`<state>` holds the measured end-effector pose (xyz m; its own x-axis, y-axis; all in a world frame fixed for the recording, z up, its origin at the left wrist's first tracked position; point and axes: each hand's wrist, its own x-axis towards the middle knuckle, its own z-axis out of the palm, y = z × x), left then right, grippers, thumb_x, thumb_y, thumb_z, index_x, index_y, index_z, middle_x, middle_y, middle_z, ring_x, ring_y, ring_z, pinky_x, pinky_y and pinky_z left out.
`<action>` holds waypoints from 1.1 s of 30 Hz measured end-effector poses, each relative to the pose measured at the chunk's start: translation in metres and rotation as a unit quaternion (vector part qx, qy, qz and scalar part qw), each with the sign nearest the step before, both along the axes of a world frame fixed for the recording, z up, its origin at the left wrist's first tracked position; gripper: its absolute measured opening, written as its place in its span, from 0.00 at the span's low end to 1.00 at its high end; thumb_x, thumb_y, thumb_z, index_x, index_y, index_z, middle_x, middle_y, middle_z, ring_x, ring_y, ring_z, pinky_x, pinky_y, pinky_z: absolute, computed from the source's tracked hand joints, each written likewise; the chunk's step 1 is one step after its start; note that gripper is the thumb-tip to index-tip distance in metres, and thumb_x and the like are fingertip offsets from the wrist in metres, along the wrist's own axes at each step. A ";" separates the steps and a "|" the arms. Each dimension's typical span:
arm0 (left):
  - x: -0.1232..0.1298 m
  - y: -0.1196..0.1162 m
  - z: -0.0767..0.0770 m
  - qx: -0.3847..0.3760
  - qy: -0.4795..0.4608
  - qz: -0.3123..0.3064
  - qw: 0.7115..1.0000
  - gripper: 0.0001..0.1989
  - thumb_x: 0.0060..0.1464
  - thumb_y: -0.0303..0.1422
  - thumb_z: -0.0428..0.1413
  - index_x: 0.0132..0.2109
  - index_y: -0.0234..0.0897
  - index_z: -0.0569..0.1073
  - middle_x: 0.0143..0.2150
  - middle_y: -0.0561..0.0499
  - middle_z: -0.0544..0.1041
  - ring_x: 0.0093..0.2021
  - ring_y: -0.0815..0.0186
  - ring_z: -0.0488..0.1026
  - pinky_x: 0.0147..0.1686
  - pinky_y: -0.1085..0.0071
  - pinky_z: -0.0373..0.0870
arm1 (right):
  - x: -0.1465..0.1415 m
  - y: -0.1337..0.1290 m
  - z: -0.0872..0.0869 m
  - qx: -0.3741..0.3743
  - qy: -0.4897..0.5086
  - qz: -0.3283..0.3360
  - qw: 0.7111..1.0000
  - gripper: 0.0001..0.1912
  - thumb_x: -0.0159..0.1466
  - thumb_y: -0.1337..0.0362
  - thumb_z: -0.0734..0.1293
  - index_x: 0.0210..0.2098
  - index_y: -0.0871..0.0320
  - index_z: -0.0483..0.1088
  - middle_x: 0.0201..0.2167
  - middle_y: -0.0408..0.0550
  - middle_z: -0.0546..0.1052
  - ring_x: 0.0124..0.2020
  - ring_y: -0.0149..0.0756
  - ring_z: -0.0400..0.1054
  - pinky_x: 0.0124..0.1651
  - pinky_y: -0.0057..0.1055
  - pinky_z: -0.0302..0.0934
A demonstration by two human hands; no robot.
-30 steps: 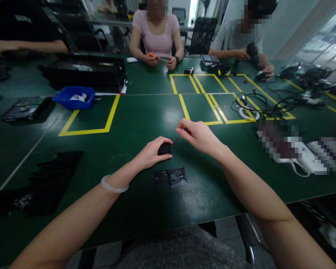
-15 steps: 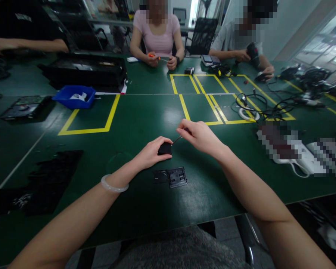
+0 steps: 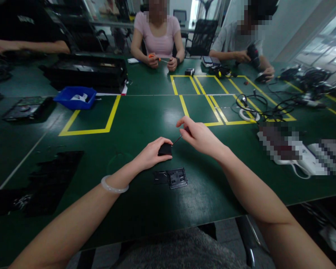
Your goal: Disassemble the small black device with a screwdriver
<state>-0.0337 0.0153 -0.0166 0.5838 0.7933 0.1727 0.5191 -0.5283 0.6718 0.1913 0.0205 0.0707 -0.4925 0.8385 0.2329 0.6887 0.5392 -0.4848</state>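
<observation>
My left hand (image 3: 154, 152) grips a small black box-shaped part (image 3: 165, 150) between thumb and fingers, low over the green table (image 3: 212, 186). In my right hand (image 3: 197, 135) is a screwdriver (image 3: 177, 140); its thin metal shaft points down and left, with the tip at the right edge of the black part. The screwdriver's handle is mostly hidden by my palm, and my index finger is raised off it. Two flat black plastic pieces (image 3: 177, 178) lie side by side on the table, nearer to me than my left hand.
A blue tray (image 3: 75, 98) with white scraps stands at the left, before a large black case (image 3: 86, 73). Tangled cables (image 3: 264, 104) and a white power strip (image 3: 305, 157) lie to the right. Across the table a person holds an orange screwdriver (image 3: 154, 57); another holds a power drill (image 3: 252, 54).
My right index finger has lifted and moved away from the thumb. The black part and my left hand stay in place, with the screwdriver tip still against the part's edge.
</observation>
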 end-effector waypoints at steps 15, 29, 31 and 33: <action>0.000 0.000 0.001 0.003 -0.004 -0.003 1.000 0.20 0.56 0.37 0.63 0.53 0.39 0.69 0.51 0.48 0.74 0.51 0.58 0.73 0.52 0.64 0.68 | 0.000 0.000 0.000 -0.006 -0.005 -0.014 1.000 0.10 0.70 0.62 0.59 0.46 0.57 0.69 0.25 0.42 0.71 0.26 0.31 0.62 0.32 0.28 0.47; 0.000 0.001 0.001 0.003 -0.011 -0.005 1.000 0.20 0.56 0.37 0.63 0.53 0.39 0.69 0.51 0.48 0.74 0.51 0.58 0.73 0.53 0.63 0.68 | -0.001 0.000 0.001 -0.004 -0.018 -0.021 1.000 0.11 0.70 0.60 0.59 0.44 0.58 0.70 0.25 0.43 0.72 0.26 0.32 0.62 0.33 0.29 0.49; 0.000 0.001 0.001 0.002 -0.010 -0.006 1.000 0.20 0.56 0.37 0.63 0.52 0.39 0.69 0.51 0.48 0.74 0.51 0.58 0.73 0.53 0.63 0.68 | -0.001 0.000 0.001 -0.003 -0.026 -0.024 0.999 0.12 0.71 0.59 0.59 0.40 0.57 0.71 0.25 0.43 0.72 0.26 0.32 0.63 0.32 0.29 0.48; 0.000 0.000 0.002 0.001 -0.009 -0.006 1.000 0.20 0.56 0.37 0.63 0.52 0.39 0.69 0.51 0.48 0.74 0.51 0.58 0.73 0.53 0.63 0.68 | 0.000 0.001 0.000 -0.003 -0.029 -0.023 0.999 0.11 0.70 0.60 0.59 0.41 0.57 0.71 0.24 0.43 0.71 0.25 0.32 0.62 0.32 0.28 0.48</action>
<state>-0.0339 0.0156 -0.0151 0.5898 0.7861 0.1846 0.5003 -0.5352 0.6806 0.1909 0.0212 0.0703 -0.4660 0.8617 0.2007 0.7394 0.5039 -0.4466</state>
